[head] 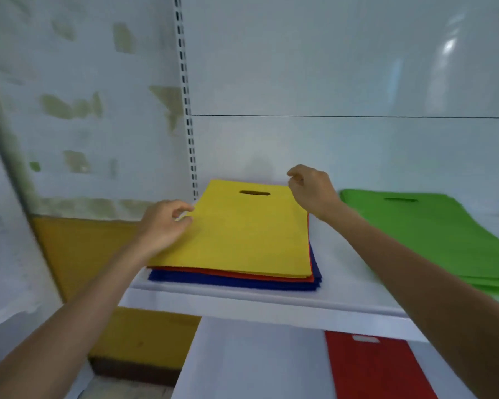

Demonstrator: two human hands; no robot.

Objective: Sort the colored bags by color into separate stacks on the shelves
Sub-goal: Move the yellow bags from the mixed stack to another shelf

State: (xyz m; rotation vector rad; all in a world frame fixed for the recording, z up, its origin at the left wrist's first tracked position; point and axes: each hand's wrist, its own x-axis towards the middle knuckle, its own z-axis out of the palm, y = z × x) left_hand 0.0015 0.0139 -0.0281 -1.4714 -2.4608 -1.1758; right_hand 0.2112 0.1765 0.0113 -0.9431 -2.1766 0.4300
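White metal upper shelf [271, 300] against a peeling wall: a person's left hand [162, 228] pinches the left edge of a yellow bag [248, 234], which tops a mixed pile with a red layer [271, 276] and blue bags [234, 283] beneath. The right hand [311, 191] curls at the bag's far right corner; whether it grips cannot be told. The bag looks thin, light and floppy, best lifted by opposite edges or its cut-out handle. Green bags [432, 226] lie stacked to the right; a lone red bag [372, 367] sits on the lower shelf [257, 355].
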